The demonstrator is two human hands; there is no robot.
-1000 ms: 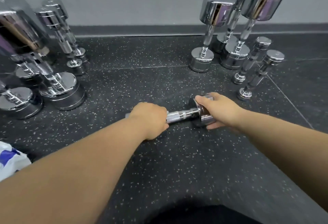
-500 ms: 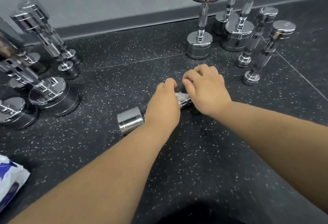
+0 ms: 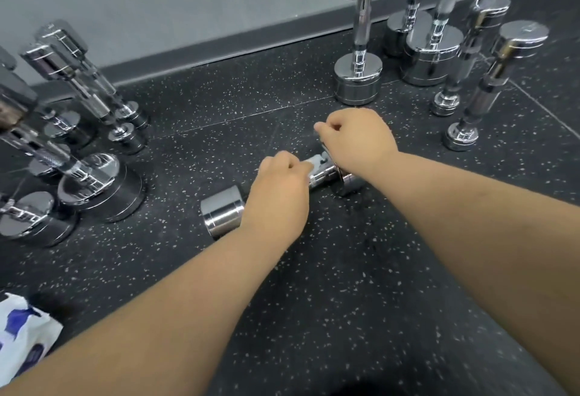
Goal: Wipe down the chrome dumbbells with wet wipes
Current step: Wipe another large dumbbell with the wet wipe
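The lying dumbbell (image 3: 224,212) is gripped at the handle by the left hand (image 3: 277,199); over its far head the right hand (image 3: 357,141) is curled, on what cannot be told.

A speckled black rubber gym floor (image 3: 345,285) carries one chrome dumbbell (image 3: 222,212) lying flat, standing chrome dumbbells grouped at left (image 3: 100,188) and right (image 3: 357,81), and a white-and-blue wipes packet (image 3: 22,333).

Chrome dumbbell (image 3: 223,212) mirror-silver; floor (image 3: 361,285) black, white-speckled; packet (image 3: 22,333) white, blue print.
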